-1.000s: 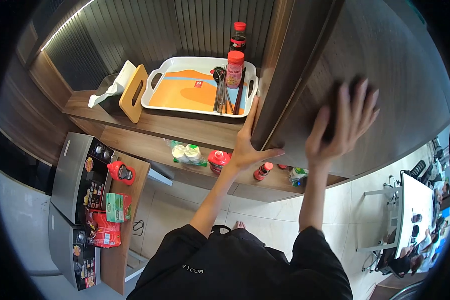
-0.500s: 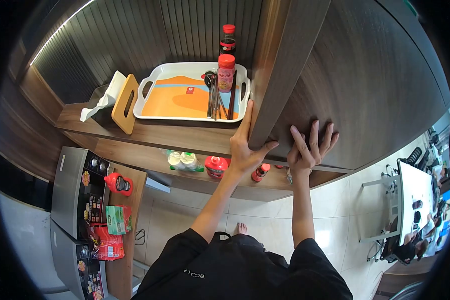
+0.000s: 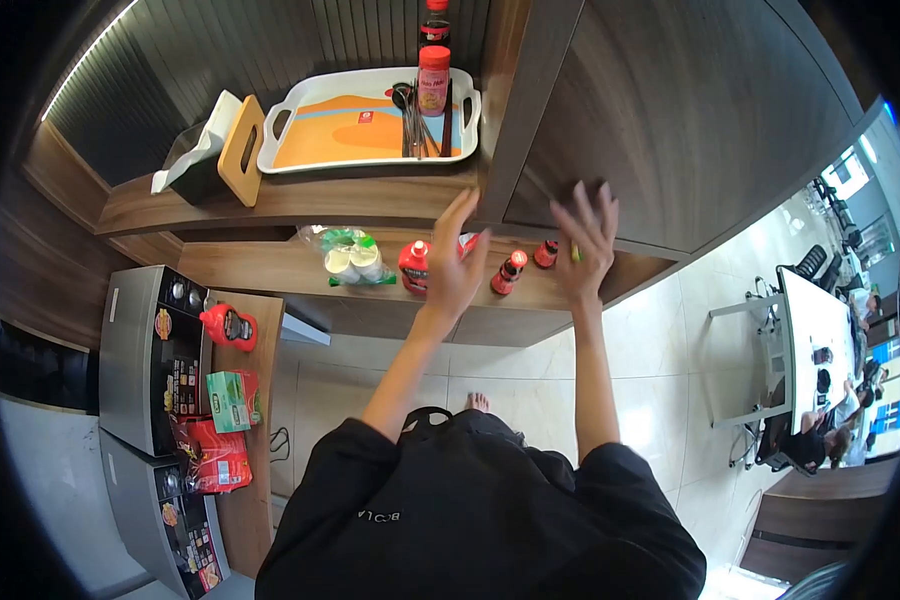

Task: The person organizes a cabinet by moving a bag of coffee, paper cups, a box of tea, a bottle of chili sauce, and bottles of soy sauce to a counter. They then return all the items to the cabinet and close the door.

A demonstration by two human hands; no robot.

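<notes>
My left hand (image 3: 455, 268), fingers spread, is in front of the upper shelf's edge, close to the upright panel (image 3: 532, 80). Nothing is in it. Behind it on the lower shelf stands a red squeeze bottle (image 3: 414, 266), partly hidden. My right hand (image 3: 588, 250) is open, its fingertips overlapping the bottom of the dark wooden cabinet door (image 3: 670, 120). Between the hands are two small red-capped bottles, a nearer one (image 3: 508, 273) and a farther one (image 3: 545, 255).
Above, a white tray (image 3: 315, 142) holds metal cutlery (image 3: 412, 130) and a pink red-lidded jar (image 3: 433, 85). A cutting board (image 3: 238, 160) stands left. Wrapped cups (image 3: 356, 262) sit below. A side counter (image 3: 255, 500) bears red packets (image 3: 220, 455). People sit at a far table (image 3: 810, 330).
Both hands have come away from the panel and door, back toward my body. The camera view has shifted, showing more of the lower shelf's bottles.
</notes>
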